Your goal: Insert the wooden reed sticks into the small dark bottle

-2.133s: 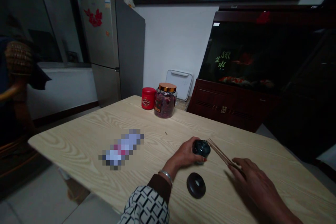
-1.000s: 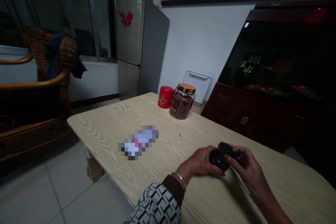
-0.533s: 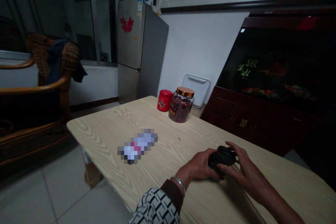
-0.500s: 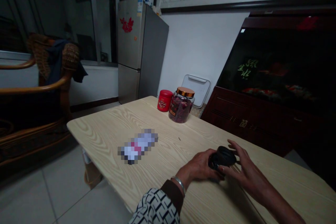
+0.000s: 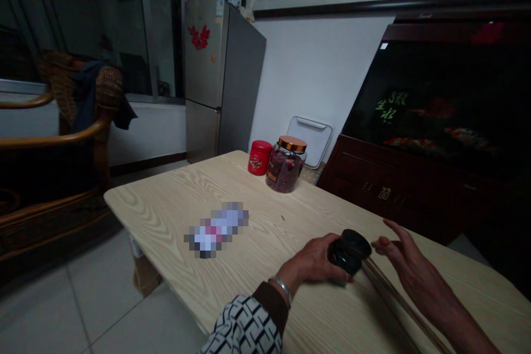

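Observation:
My left hand (image 5: 317,260), at the right front of the table, is wrapped around a small glossy black rounded object (image 5: 343,259). A flat dark disc-like top (image 5: 355,243) sits tilted on its upper right; I cannot tell whether the two are joined. Thin brown stick-like or cord-like strands (image 5: 398,301) run from beside the disc towards the lower right. My right hand (image 5: 409,265) hovers just right of the disc, its fingers apart and nothing visible between them. The left palm hides part of the black object.
A pixelated whitish item (image 5: 218,229) lies on the wooden table (image 5: 166,204). Towards the back edge stand a red canister (image 5: 260,157) and a copper-lidded jar (image 5: 286,166) of dark red contents. A tiny brown sliver (image 5: 282,217) lies mid-table. A wicker armchair (image 5: 83,135) stands left.
My right hand has drawn away from the black object to the right, its fingers spreading. More of the strands now shows. My left hand keeps its hold in nearly the same place.

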A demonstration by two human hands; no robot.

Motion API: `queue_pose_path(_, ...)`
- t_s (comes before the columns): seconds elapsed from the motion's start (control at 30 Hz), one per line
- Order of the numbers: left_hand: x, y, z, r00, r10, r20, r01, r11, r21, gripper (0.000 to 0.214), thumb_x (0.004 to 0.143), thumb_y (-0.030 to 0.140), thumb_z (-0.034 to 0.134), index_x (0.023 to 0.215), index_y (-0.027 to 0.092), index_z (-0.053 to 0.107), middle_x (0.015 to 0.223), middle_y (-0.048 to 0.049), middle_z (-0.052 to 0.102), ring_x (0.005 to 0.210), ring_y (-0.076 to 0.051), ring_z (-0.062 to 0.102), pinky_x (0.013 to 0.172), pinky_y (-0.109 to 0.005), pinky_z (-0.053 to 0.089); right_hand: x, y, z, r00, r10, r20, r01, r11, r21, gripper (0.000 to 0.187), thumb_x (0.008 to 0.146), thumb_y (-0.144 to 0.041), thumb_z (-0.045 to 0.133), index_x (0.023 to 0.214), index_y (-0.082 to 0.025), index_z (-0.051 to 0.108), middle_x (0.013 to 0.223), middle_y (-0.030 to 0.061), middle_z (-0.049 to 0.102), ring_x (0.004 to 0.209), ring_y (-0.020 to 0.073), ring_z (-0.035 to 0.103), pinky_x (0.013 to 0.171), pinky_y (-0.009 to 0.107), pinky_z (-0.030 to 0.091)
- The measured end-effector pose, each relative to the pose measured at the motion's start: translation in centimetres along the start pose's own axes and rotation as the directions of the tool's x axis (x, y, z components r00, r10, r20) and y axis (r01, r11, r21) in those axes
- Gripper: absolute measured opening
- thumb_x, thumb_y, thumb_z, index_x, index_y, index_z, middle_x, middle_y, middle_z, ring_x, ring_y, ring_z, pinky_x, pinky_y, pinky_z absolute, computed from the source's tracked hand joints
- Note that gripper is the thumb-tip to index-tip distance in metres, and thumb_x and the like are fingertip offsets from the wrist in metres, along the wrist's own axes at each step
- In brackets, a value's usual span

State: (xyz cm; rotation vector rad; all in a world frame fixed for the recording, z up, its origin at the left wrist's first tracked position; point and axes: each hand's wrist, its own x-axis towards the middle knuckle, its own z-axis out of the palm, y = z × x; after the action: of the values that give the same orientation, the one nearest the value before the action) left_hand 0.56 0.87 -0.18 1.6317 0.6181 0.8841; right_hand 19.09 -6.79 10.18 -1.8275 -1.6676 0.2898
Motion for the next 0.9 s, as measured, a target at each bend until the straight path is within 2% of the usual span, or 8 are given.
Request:
queue_pose_path(0.1,0.0,0.0,0.0,1.000,0.008,-0.014,-0.008,1.000,0.002,0.087,0.047,0.030,0.092,0.126,0.020,0.059,0.111,-0.0078,0.067,0.102,-0.026,0.061,0.089,-0.037,0.050,0.1,-0.3,0.4,0.998,-0.057,0.028,0.055,0.995,0.086,0.074,0.089,-0.068,0.035,0.149,-0.024,0.033,0.127,0.0156,0.068,0.116,0.0297,0.065,0.096,0.043,0.049)
queue_pose_path(0.2,0.0,0.0,-0.1,1.000,0.017,-0.013,-0.017,1.000,0.013,0.085,0.047,0.031,0.092,0.125,0.019,0.060,0.109,-0.0074,0.067,0.101,-0.026,0.060,0.089,-0.037,0.049,-0.1,-0.1,-0.3,0.999,0.030,0.013,-0.030,0.999,0.015,0.074,0.088,-0.070,0.033,0.145,-0.023,0.039,0.087,0.0108,0.078,0.088,0.0315,0.074,0.080,0.044,0.054)
queue_pose_path(0.3,0.1,-0.1,0.0,1.000,0.021,-0.003,-0.021,1.000,-0.002,0.084,0.048,0.030,0.092,0.124,0.019,0.060,0.110,-0.0078,0.067,0.100,-0.025,0.060,0.088,-0.036,0.049,-0.4,0.1,-1.2,0.981,0.136,-0.138,-0.149,0.985,-0.089,0.070,0.088,-0.073,0.029,0.133,-0.024,0.052,0.063,0.0070,0.072,0.066,0.0313,0.072,0.065,0.043,0.053)
queue_pose_path(0.4,0.1,-0.1,0.1,0.999,0.031,-0.020,-0.031,1.000,0.006,0.085,0.047,0.030,0.092,0.125,0.018,0.060,0.110,-0.0079,0.067,0.100,-0.025,0.060,0.086,-0.034,0.048,-0.4,0.0,-0.8,0.994,0.008,-0.112,-0.009,1.000,-0.007,0.068,0.087,-0.070,0.037,0.137,-0.025,0.046,0.105,0.0142,0.075,0.099,0.0312,0.071,0.081,0.043,0.053)
queue_pose_path(0.5,0.0,0.1,0.1,0.999,0.042,-0.028,-0.042,0.999,0.014,0.084,0.049,0.030,0.092,0.126,0.019,0.060,0.109,-0.0063,0.067,0.098,-0.024,0.060,0.084,-0.032,0.048,0.0,-0.2,0.3,0.976,-0.203,0.078,0.197,0.977,0.077,0.077,0.083,-0.065,0.050,0.147,-0.025,0.034,0.142,0.0156,0.056,0.128,0.0300,0.056,0.096,0.041,0.050)
queue_pose_path(0.57,-0.2,0.4,0.0,0.999,0.036,-0.017,-0.036,0.999,0.021,0.084,0.049,0.032,0.092,0.126,0.020,0.060,0.107,-0.0051,0.067,0.096,-0.023,0.060,0.082,-0.031,0.048,0.3,-0.3,0.7,0.972,-0.190,0.138,0.190,0.982,0.010,0.077,0.083,-0.064,0.051,0.147,-0.026,0.034,0.133,0.0142,0.063,0.116,0.0304,0.064,0.089,0.041,0.053)
queue_pose_path(0.7,-0.3,0.9,-0.3,1.000,0.007,-0.012,-0.006,0.997,0.074,0.084,0.048,0.036,0.092,0.125,0.020,0.061,0.105,-0.0045,0.067,0.093,-0.022,0.059,0.082,-0.031,0.048,0.8,0.0,0.4,1.000,0.016,-0.005,-0.017,0.976,-0.218,0.073,0.083,-0.072,0.046,0.140,-0.027,0.042,0.101,0.0094,0.074,0.081,0.0310,0.072,0.071,0.044,0.055)
queue_pose_path(0.9,-0.2,0.9,-0.2,1.000,-0.004,0.005,0.004,0.999,0.037,0.083,0.049,0.028,0.091,0.125,0.020,0.059,0.111,-0.0066,0.066,0.099,-0.024,0.060,0.086,-0.034,0.049,0.9,1.0,1.7,0.959,-0.250,0.133,0.248,0.968,0.034,0.076,0.085,-0.062,0.052,0.149,-0.024,0.033,0.150,0.0136,0.047,0.135,0.0284,0.049,0.105,0.041,0.046)
